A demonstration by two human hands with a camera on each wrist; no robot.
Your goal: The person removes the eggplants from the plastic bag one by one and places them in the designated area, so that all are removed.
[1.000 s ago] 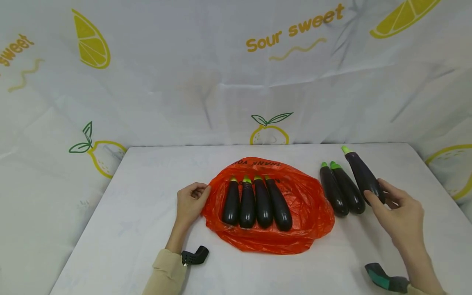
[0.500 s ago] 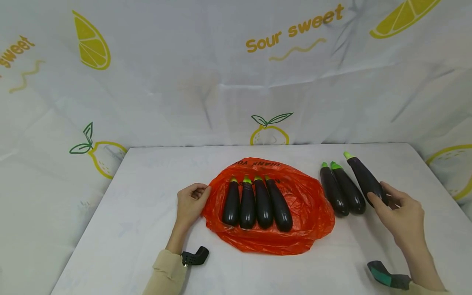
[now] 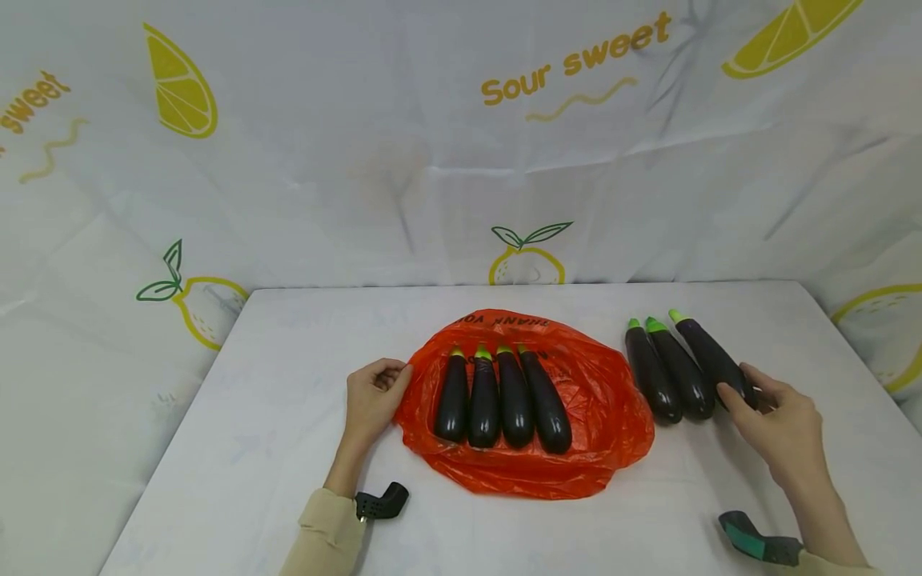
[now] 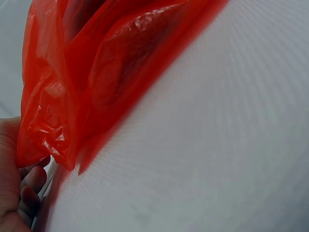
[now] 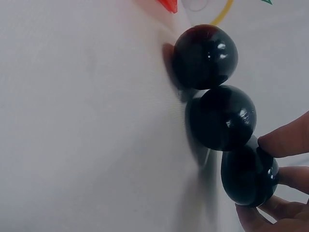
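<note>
A red plastic bag [image 3: 605, 408] lies spread on the table, with several dark eggplants [image 3: 515, 400] side by side on it. My left hand [image 3: 370, 400] pinches the bag's left edge; the left wrist view shows the gathered red plastic [image 4: 48, 106] at the thumb and fingers. To the right of the bag, two eggplants [image 3: 679, 368] rest next to each other, green stems pointing away. My right hand [image 3: 781, 420] grips a third eggplant [image 3: 709, 348] by its thick lower end, close beside those two. In the right wrist view, thumb and fingers surround this eggplant's round end [image 5: 248, 174].
The white-covered table [image 3: 252, 448] extends left and in front of the bag. Behind it hangs a white cloth [image 3: 324, 160] printed with lemons and lettering. A black device [image 3: 382, 501] sits on the left wrist, and a black and green one [image 3: 759, 540] on the right.
My right hand has lowered its eggplant toward the table, and the stem end has dropped next to the other two. The left hand keeps its place at the bag.
</note>
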